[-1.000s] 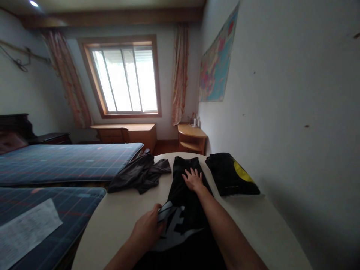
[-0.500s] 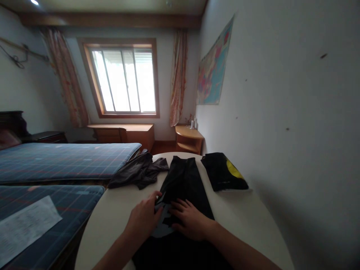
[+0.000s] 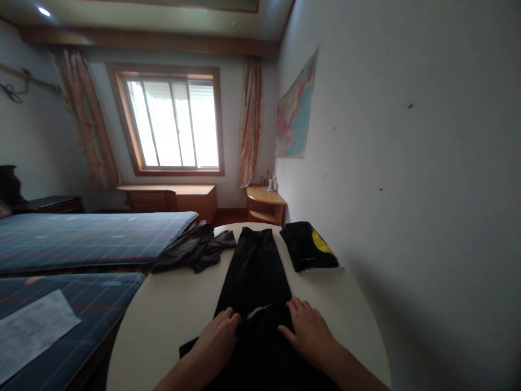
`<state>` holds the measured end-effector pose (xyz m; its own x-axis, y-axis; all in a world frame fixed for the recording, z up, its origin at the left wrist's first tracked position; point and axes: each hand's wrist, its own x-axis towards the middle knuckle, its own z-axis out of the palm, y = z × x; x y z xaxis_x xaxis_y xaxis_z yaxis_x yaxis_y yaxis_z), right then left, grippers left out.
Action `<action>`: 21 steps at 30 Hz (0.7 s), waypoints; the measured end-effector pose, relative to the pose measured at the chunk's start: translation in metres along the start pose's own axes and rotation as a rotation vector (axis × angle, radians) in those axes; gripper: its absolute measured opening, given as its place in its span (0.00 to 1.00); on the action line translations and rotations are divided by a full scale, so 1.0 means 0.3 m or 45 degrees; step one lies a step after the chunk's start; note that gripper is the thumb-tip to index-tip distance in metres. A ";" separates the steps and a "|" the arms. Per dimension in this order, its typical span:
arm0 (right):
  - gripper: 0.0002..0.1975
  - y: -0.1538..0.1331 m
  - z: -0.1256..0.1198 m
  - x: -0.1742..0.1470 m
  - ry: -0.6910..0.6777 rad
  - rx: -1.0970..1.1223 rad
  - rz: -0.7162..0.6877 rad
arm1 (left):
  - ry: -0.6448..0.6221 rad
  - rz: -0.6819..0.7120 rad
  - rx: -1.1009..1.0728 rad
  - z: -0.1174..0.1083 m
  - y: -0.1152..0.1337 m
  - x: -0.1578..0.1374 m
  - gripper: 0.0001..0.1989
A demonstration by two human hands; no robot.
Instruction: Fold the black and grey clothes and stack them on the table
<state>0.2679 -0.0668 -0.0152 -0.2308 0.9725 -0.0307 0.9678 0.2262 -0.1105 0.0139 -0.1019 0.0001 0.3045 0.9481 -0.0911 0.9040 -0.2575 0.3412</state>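
Along the middle of the round worktop (image 3: 163, 331), a black garment (image 3: 256, 266) runs from near the far rim back toward the person, its near part doubled over on itself. At the fold, a pale strip (image 3: 258, 311) shows between the two hands. The left grip (image 3: 220, 332) is closed on the cloth at the fold's left end, fingers curled. The right grip (image 3: 307, 328) lies at the other end, thumb apart from the fingers; whether it pinches any cloth is unclear.

Beyond the left hand, a crumpled grey garment (image 3: 195, 251) drapes at the far left rim, beside the beds (image 3: 89, 239). A black bundle (image 3: 299, 248) with a yellow patch (image 3: 321, 242) lies at the far right, just apart from the black garment. On the nearer bed rests a paper (image 3: 38, 331).
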 end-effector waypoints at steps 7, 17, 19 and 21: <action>0.28 0.059 -0.026 0.204 0.175 -0.015 0.116 | 0.355 0.054 -0.038 0.033 -0.020 0.191 0.21; 0.22 0.202 -0.131 0.125 -0.120 0.249 0.226 | 0.204 -0.229 0.087 -0.081 -0.107 0.055 0.17; 0.20 0.175 -0.176 0.099 -0.031 0.381 0.105 | 0.202 -0.209 -0.004 -0.109 -0.108 0.047 0.17; 0.20 0.116 -0.216 0.063 0.094 0.574 -0.064 | 0.264 -0.194 -0.130 -0.125 -0.087 0.044 0.18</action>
<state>0.3036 -0.0371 0.0448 -0.2531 0.9659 0.0547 0.8116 0.2428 -0.5315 -0.0168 -0.0756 0.0252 0.0900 0.9951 0.0412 0.8966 -0.0990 0.4316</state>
